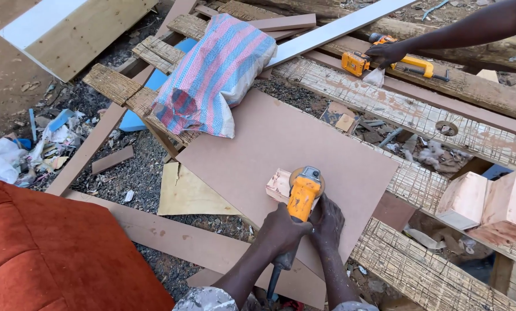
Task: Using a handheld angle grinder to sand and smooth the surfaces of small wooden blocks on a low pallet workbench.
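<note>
Both hands, left & right, clench yellow angle grinder, disc on small wood block atop smooth brown board. Striped woven sack far left; co-worker's hand w/ yellow tool far right.

An open-air carpentry workshop is shown. A flat brown fibreboard sheet is laid on a worktop of rough, scored wooden planks, pale squared wood blocks are stacked at one side, and offcuts are scattered over dark gravel ground. A yellow angle grinder is seen too.
</note>
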